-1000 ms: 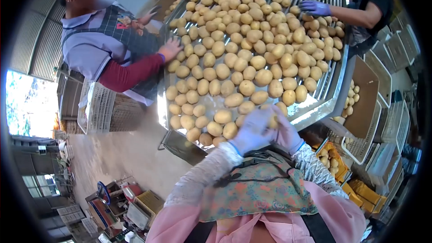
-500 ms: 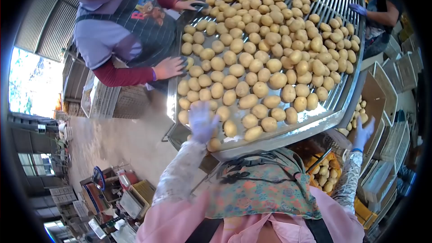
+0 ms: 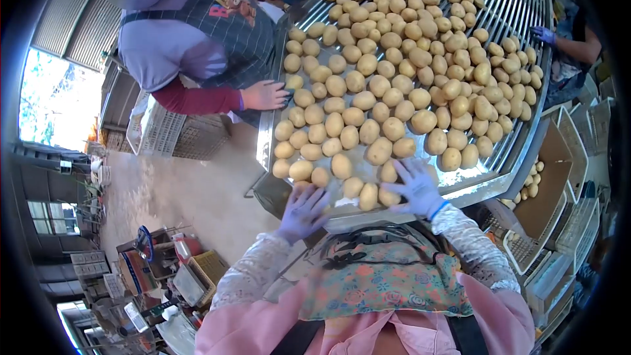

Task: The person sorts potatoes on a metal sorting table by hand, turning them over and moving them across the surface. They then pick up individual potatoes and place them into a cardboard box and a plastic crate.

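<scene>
Many potatoes (image 3: pixel 394 92) lie spread over a metal sorting table (image 3: pixel 483 190) with a slatted part at the back and right. My left hand (image 3: pixel 304 212), in a light purple glove, rests at the near left edge, fingers spread, beside the nearest potatoes. On the near side, my right hand (image 3: pixel 416 187), gloved alike, has its fingers spread over the metal and touches potatoes at its fingertips. Neither hand is closed round a potato.
A co-worker in a checked apron (image 3: pixel 227 26) stands at the left edge, both hands at the table. Other gloved hands show at the back and right. A box with potatoes (image 3: pixel 545 171) and plastic crates (image 3: pixel 582 223) stand at the right.
My right hand has come from the box at the right onto the table. My left hand has moved down toward the near edge. The nearest potatoes have shifted, and the view has turned slightly.
</scene>
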Demonstrator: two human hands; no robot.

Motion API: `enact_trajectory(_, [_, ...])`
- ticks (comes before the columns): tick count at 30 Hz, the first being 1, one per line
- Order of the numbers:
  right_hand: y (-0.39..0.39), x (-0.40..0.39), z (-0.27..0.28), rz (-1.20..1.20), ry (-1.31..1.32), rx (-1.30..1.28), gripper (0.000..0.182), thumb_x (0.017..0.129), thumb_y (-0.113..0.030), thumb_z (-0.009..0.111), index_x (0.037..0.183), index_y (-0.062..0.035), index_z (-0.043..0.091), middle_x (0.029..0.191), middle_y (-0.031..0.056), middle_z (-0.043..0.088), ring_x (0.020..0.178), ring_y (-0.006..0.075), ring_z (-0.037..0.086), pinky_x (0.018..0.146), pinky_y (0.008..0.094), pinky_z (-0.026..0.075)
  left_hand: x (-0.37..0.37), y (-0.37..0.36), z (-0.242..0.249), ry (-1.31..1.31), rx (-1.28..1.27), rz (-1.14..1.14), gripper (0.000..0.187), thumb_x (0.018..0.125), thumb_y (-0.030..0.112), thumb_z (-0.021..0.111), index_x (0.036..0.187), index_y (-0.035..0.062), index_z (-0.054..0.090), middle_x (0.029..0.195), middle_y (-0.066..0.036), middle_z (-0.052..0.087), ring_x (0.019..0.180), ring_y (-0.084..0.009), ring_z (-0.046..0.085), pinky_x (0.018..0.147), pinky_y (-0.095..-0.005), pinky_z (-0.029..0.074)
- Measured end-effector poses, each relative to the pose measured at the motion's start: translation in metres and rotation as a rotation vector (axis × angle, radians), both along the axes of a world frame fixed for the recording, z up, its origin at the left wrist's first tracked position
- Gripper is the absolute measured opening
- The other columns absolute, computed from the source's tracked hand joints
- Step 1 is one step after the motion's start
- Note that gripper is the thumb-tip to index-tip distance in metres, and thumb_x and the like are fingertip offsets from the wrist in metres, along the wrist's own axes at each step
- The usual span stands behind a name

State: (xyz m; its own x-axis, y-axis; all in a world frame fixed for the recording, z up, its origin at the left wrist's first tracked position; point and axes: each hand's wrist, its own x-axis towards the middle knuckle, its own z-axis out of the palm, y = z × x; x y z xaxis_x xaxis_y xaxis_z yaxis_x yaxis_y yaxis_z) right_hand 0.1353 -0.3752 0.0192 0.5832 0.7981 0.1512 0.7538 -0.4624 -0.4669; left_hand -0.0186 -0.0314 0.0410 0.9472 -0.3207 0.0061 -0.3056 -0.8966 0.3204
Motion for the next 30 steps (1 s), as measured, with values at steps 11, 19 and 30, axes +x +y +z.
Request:
enact_trajectory(11, [0.096, 0.015, -0.008, 0.532, 0.113, 0.288, 0.019, 0.077, -0.028, 0.069, 0.093, -0.0179, 0.070, 0.096, 0.0005, 0.070, 0.092, 0.0228, 0.066, 0.085, 0.0394, 0.052, 0.111, -0.089, -0.060, -0.160, 0.153, 0.500, 0.060, 0.092, 0.035, 0.061, 0.143, 0.0043, 0.051, 0.146, -0.018, 0.049, 0.137, -0.0480, 0.039, 0.115, -0.0586, 0.027])
enact_trajectory(19, [0.068, 0.132, 0.002, -0.406, -0.324, -0.035, 0.046, 0.082, -0.032, 0.066, 0.127, -0.0233, 0.064, 0.134, 0.0103, 0.060, 0.122, 0.0350, 0.054, 0.105, 0.0514, 0.038, 0.000, -0.038, -0.012, -0.058, -0.018, 0.197, 0.058, 0.091, 0.034, 0.063, 0.141, 0.0060, 0.054, 0.143, -0.014, 0.055, 0.136, -0.0431, 0.042, 0.116, -0.0570, 0.028])
enact_trajectory(30, [0.043, 0.012, 0.004, 0.043, -0.207, 0.024, 0.052, 0.083, -0.033, 0.065, 0.134, -0.0253, 0.061, 0.144, 0.0110, 0.053, 0.133, 0.0394, 0.047, 0.113, 0.0585, 0.031, 0.107, -0.067, -0.031, -0.354, -0.092, 0.323, 0.051, 0.091, 0.028, 0.063, 0.136, 0.0058, 0.057, 0.133, -0.015, 0.060, 0.127, -0.0382, 0.052, 0.114, -0.0523, 0.032])
